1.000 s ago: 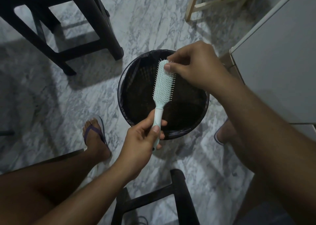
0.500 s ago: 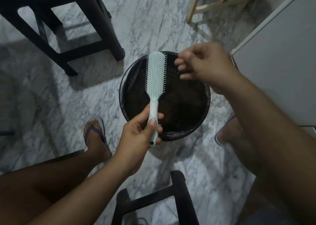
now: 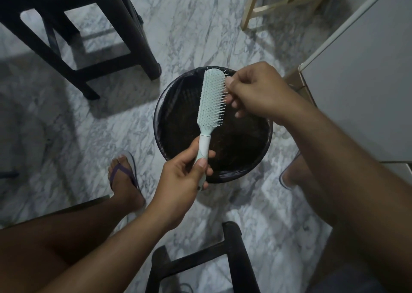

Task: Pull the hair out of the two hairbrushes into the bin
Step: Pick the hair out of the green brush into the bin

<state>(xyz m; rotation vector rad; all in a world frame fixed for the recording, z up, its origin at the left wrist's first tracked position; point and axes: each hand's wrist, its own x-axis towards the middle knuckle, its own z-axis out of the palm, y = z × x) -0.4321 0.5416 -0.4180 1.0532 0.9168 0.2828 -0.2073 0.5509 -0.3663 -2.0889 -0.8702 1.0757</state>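
We note a pale mint plastic paddle hairbrush (image 3: 211,98) held above the round black bag-lined bin (image 3: 245,145), bristles toward the camera. The left hand (image 3: 182,179) grips its handle, fingers and thumb curled round it. The right hand (image 3: 256,89) has curled fingers touching the bristles at the head's right edge; whether they pinch hair we cannot tell.

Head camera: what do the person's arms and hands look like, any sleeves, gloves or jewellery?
The left forearm and right forearm are bare as far as the frame shows; no sleeve in sight. The left hand and right hand wear no gloves, and no ring, watch or bracelet shows. The left thumbnail looks short and unpainted.
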